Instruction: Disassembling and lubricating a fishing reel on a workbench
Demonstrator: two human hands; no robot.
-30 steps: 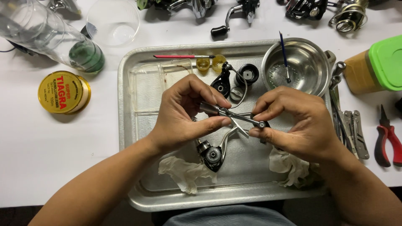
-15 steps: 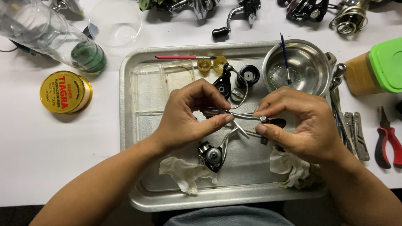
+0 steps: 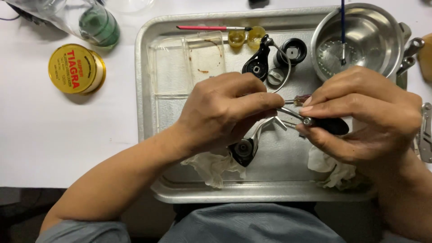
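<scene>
Over a metal tray [image 3: 148, 135], my left hand [image 3: 222, 112] grips a black and silver fishing reel part [image 3: 245, 146] with a thin metal arm reaching right. My right hand [image 3: 364, 117] pinches the small metal end of that arm and a black-handled piece [image 3: 330, 126] close against it. Both hands meet near the tray's middle. More reel parts [image 3: 256, 65] lie just beyond them, a black rotor piece and a black round cap [image 3: 292, 50].
A steel bowl [image 3: 387, 31] with a blue-handled brush [image 3: 342, 27] stands at the tray's back right. A red-handled brush [image 3: 204, 28] and small yellow cups [image 3: 245, 37] lie at the back. Crumpled tissues [image 3: 209, 164] sit near the front. A yellow round tin [image 3: 74, 67] and green jar [image 3: 99, 22] stand to the left.
The view has come closer to the tray. My hands stay joined on the reel part, with the fingers shifted slightly along the metal arm.
</scene>
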